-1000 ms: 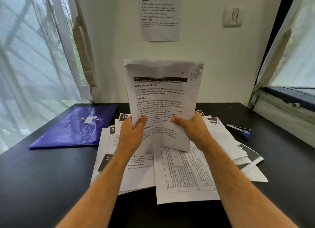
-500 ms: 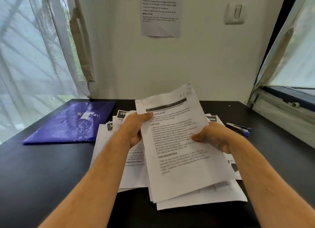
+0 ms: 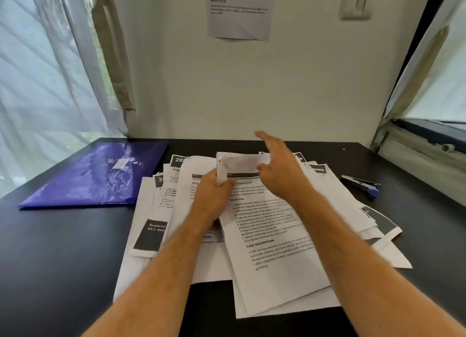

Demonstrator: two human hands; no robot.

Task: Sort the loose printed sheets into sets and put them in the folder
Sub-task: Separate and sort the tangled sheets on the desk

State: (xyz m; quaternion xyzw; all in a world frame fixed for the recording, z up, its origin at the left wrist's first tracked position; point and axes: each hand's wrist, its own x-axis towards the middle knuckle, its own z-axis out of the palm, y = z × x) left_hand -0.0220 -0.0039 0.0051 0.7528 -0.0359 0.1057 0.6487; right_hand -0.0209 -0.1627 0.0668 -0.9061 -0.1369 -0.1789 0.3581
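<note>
A set of printed sheets (image 3: 272,251) lies tilted on the pile of loose sheets (image 3: 161,205) in the middle of the black table (image 3: 55,256). My left hand (image 3: 214,195) grips the set at its upper left edge, where the top is folded over. Stretched out above the set's top, my right hand (image 3: 280,170) has straight fingers and holds nothing. A shiny blue folder (image 3: 98,175) lies shut at the back left, apart from both hands.
A blue and black stapler (image 3: 363,185) lies at the right of the pile. Behind the table stand a wall with a taped notice (image 3: 239,11), a curtained window (image 3: 45,72) on the left and a window sill (image 3: 426,145) on the right.
The set came down from upright in front of me onto the pile. My right hand let go of it and moved up over its top; my left hand shifted to the upper left edge.
</note>
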